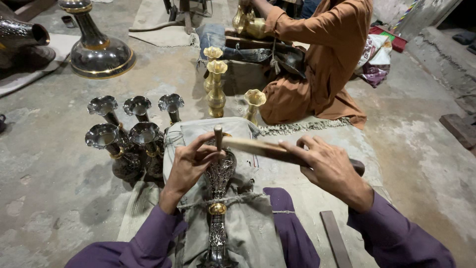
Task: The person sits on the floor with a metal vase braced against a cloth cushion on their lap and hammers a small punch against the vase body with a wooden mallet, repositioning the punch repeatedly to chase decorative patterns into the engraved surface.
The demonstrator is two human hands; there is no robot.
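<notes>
An engraved silver vase (218,198), narrow-necked with a brass collar, is lying lengthwise on the grey cloth (248,233) over the person's lap, a rope crossing its neck. The left hand (191,166) is curling around a small chisel (218,134) standing on the vase's body. The right hand (331,168) is gripping a flat wooden mallet (258,148), closed tight. Dark fluted vases (130,136) are crowding the concrete floor (54,183) just left; bare floor is opening to the right.

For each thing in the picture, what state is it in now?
Left hand: grips a punch, upright on the vase.
Right hand: holds a wooden mallet, level.
Engraved vase: lying on the lap, tied with cord.
Five dark vases: upright on the floor.
Three brass vases: upright.
</notes>
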